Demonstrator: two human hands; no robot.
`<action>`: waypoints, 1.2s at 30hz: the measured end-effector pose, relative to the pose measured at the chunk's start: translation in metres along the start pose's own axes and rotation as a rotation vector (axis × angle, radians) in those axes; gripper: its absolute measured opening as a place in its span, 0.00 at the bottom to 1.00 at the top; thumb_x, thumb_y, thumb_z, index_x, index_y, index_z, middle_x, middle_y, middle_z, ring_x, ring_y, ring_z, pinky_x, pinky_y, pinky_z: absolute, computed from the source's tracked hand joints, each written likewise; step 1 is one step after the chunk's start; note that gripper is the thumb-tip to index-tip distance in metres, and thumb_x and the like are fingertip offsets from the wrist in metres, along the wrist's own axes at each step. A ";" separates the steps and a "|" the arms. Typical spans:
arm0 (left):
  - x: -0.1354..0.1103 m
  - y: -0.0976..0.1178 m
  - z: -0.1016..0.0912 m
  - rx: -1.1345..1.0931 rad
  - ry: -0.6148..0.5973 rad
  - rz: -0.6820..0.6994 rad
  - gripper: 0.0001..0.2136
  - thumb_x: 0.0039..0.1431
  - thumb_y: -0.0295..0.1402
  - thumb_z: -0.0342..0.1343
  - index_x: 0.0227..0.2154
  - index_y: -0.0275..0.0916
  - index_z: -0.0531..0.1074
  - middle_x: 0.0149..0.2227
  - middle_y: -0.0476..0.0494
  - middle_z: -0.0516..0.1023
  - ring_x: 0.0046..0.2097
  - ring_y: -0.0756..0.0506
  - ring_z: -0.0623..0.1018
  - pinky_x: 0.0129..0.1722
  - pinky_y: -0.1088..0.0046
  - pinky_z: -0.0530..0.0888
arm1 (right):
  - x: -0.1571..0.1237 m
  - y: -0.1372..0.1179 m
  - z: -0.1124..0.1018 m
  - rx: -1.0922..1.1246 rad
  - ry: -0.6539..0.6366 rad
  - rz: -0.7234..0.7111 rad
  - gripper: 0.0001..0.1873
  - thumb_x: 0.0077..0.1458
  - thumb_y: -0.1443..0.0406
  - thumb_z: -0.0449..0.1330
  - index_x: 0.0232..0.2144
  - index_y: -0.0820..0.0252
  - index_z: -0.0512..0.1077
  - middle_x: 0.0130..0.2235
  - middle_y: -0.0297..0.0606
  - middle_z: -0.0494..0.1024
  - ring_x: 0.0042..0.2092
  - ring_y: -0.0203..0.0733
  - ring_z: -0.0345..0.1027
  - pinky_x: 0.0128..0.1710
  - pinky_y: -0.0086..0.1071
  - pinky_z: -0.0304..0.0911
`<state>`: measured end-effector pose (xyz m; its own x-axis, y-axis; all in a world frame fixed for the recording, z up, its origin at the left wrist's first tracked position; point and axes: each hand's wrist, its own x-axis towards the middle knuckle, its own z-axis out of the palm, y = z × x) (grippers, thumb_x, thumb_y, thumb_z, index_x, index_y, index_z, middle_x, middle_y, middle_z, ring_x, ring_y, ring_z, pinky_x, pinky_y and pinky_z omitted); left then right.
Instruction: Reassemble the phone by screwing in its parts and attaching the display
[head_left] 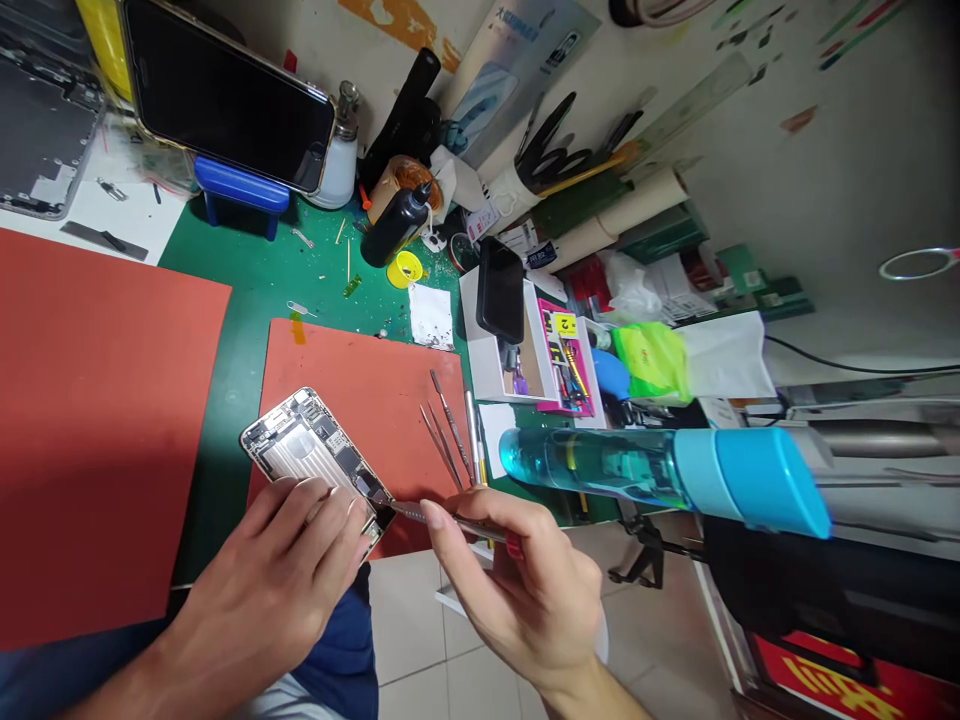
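My left hand [277, 560] grips an opened smartphone housing [307, 450], with its fingers across the silver metal back plate and the logic board along the edges. My right hand [517, 590] pinches slim metal tweezers [442, 516], and their tip meets the phone's board near a dark connector area at the housing's lower edge. The phone lies tilted just above a red silicone mat [375, 390]. Several more metal tweezers and picks [444, 440] rest on that mat, just beyond my right fingers.
A larger red mat [97, 420] lies left on a green work mat [247, 280]. Behind stand a phone on a blue stand [225, 100], a black bottle [397, 225] and a tool-filled box [510, 340]. A teal plastic tube [660, 470] projects at right, above a tiled floor [427, 650].
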<state>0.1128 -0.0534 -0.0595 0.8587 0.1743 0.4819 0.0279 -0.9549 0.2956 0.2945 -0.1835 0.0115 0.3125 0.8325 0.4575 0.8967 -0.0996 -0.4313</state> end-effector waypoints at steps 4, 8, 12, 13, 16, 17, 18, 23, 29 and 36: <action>0.001 0.000 0.000 0.001 0.003 0.003 0.15 0.76 0.25 0.52 0.57 0.27 0.79 0.53 0.33 0.81 0.56 0.33 0.74 0.61 0.50 0.66 | 0.001 -0.001 0.000 -0.016 -0.001 -0.003 0.10 0.64 0.74 0.67 0.41 0.57 0.72 0.29 0.28 0.78 0.24 0.32 0.69 0.22 0.26 0.68; 0.003 0.000 -0.001 0.008 0.003 -0.003 0.16 0.77 0.25 0.49 0.56 0.28 0.79 0.52 0.34 0.82 0.54 0.33 0.74 0.59 0.50 0.66 | 0.002 -0.003 -0.001 -0.056 -0.003 0.000 0.10 0.64 0.73 0.68 0.40 0.57 0.72 0.28 0.28 0.78 0.22 0.31 0.67 0.21 0.27 0.67; 0.006 0.000 -0.002 0.001 0.009 -0.017 0.15 0.78 0.28 0.50 0.55 0.28 0.79 0.50 0.36 0.82 0.53 0.35 0.73 0.58 0.52 0.66 | 0.007 -0.007 -0.003 -0.129 -0.013 -0.061 0.10 0.65 0.72 0.69 0.38 0.56 0.71 0.26 0.26 0.76 0.20 0.31 0.62 0.22 0.28 0.67; 0.006 0.000 -0.002 -0.002 0.006 -0.022 0.14 0.79 0.28 0.50 0.56 0.28 0.79 0.50 0.36 0.82 0.53 0.35 0.73 0.58 0.52 0.66 | 0.008 -0.007 -0.003 -0.142 -0.021 -0.079 0.10 0.65 0.72 0.69 0.38 0.57 0.71 0.26 0.26 0.76 0.20 0.31 0.61 0.23 0.28 0.67; 0.004 0.001 0.000 -0.008 -0.013 -0.025 0.14 0.77 0.29 0.52 0.56 0.28 0.78 0.50 0.37 0.81 0.53 0.35 0.73 0.57 0.52 0.66 | 0.012 -0.007 -0.005 -0.097 -0.084 -0.112 0.11 0.64 0.75 0.68 0.40 0.58 0.71 0.27 0.29 0.75 0.23 0.33 0.65 0.25 0.28 0.67; 0.003 0.001 0.001 -0.011 -0.023 -0.022 0.14 0.76 0.28 0.53 0.56 0.29 0.78 0.51 0.36 0.81 0.53 0.34 0.73 0.57 0.52 0.66 | 0.014 -0.006 -0.006 -0.046 -0.121 -0.116 0.12 0.64 0.77 0.66 0.42 0.58 0.71 0.28 0.30 0.76 0.25 0.34 0.68 0.27 0.29 0.69; 0.002 0.001 0.001 -0.012 -0.032 -0.018 0.13 0.75 0.28 0.54 0.56 0.29 0.78 0.51 0.36 0.81 0.53 0.34 0.73 0.57 0.51 0.67 | 0.015 -0.006 -0.007 0.016 -0.164 -0.120 0.13 0.63 0.78 0.65 0.43 0.59 0.70 0.30 0.33 0.77 0.29 0.36 0.72 0.29 0.29 0.71; -0.003 0.003 0.005 0.004 -0.060 -0.022 0.14 0.73 0.29 0.57 0.57 0.30 0.78 0.52 0.36 0.80 0.52 0.35 0.73 0.58 0.52 0.67 | 0.019 -0.002 -0.011 0.241 -0.331 -0.135 0.16 0.61 0.81 0.60 0.47 0.62 0.68 0.39 0.46 0.80 0.41 0.43 0.76 0.39 0.37 0.76; -0.002 0.002 0.004 0.003 -0.050 -0.017 0.14 0.72 0.29 0.58 0.55 0.29 0.78 0.50 0.36 0.80 0.52 0.34 0.73 0.57 0.51 0.68 | 0.020 -0.001 -0.007 0.117 -0.258 -0.153 0.15 0.62 0.81 0.63 0.44 0.61 0.69 0.31 0.35 0.76 0.31 0.37 0.70 0.31 0.32 0.70; -0.001 0.001 0.003 -0.001 -0.032 -0.010 0.14 0.73 0.29 0.58 0.56 0.28 0.78 0.51 0.34 0.80 0.53 0.33 0.73 0.57 0.50 0.68 | 0.019 -0.003 -0.003 0.107 -0.200 -0.147 0.13 0.62 0.80 0.64 0.43 0.61 0.70 0.29 0.34 0.74 0.29 0.37 0.67 0.28 0.33 0.65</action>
<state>0.1142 -0.0554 -0.0622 0.8744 0.1762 0.4520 0.0363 -0.9529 0.3011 0.2985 -0.1687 0.0238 0.1039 0.9261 0.3628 0.8861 0.0794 -0.4566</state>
